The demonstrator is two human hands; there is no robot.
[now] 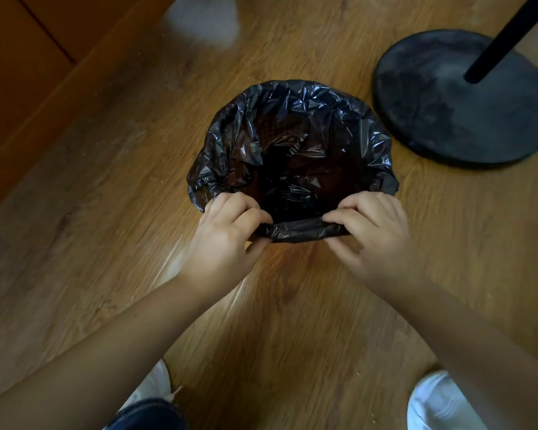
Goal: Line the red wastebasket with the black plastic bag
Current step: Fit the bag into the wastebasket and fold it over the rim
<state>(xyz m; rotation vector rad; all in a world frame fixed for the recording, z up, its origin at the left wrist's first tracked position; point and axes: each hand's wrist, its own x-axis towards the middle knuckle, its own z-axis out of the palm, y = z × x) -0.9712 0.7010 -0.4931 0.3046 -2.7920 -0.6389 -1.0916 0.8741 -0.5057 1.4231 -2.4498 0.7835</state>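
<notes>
1. The left hand (227,231) pinches the black plastic bag (292,150) at the near-left of the rim, fingers closed on a rolled fold.
2. Between the hands, that fold runs left to right along the near rim, not yet pulled down over it.
3. The right hand (376,231) clamps the same fold at the near-right.
4. The red wastebasket stands on the floor (106,212) just beyond both hands, equally near each; only a reddish tint shows through the bag.
5. Right of the wastebasket sits a round black stand base (463,100).
</notes>
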